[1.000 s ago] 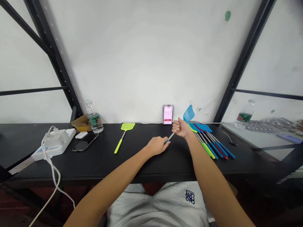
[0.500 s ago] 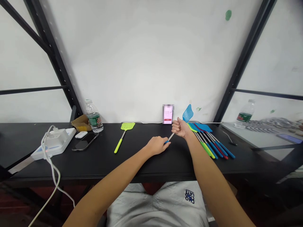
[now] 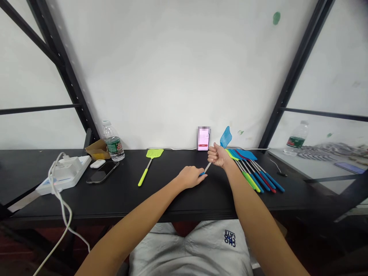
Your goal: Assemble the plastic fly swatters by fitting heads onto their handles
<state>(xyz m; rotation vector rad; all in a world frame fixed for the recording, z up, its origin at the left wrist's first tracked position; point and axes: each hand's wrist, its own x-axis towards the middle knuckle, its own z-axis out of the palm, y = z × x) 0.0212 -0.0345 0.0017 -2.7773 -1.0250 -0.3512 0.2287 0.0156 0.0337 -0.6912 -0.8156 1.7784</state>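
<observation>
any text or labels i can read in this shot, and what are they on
"CHO LATE", upside down to the camera, on the grey shorts.
Water bottle label: too small to read.
Second bottle at the right: label too small to read.
Phone propped against the wall: screen blurred, unreadable.

Legible text, one item: white shorts, at 6 o'clock, carry dark blue print on the right leg, seen upside down, reading "CHOCOLATE" broken over three lines.

Not legible: green label on the bottle at 10 o'clock; label on the far bottle at 3 o'clock; blurred pink phone screen at 12 o'clock.
</observation>
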